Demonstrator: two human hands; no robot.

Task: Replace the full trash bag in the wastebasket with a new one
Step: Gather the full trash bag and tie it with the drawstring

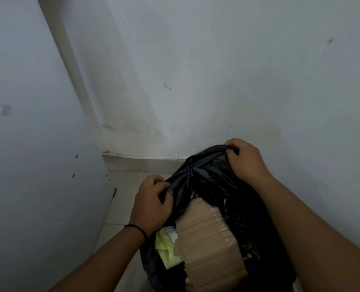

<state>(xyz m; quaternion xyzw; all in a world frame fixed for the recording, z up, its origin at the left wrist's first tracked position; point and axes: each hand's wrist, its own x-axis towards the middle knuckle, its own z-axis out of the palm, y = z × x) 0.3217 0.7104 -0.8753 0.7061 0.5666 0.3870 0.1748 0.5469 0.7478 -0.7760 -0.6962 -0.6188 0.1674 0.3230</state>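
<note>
A full black trash bag [204, 175] stands low in the middle, against the wall. Its mouth gapes, showing a brown cardboard piece [208, 239] and a pale yellow item [166, 251] inside. My left hand [151, 203] grips the bag's near-left edge, a dark band on its wrist. At the far top edge of the bag, my right hand [244, 159] pinches the plastic. Between the two hands the plastic is stretched taut. The wastebasket itself is hidden under the bag.
A white wall [217, 70] rises directly behind the bag, with a thin cable [145, 155] along the skirting. A pale panel [27, 144] closes off the left side. Light floor tiles [116, 220] show between the panel and the bag.
</note>
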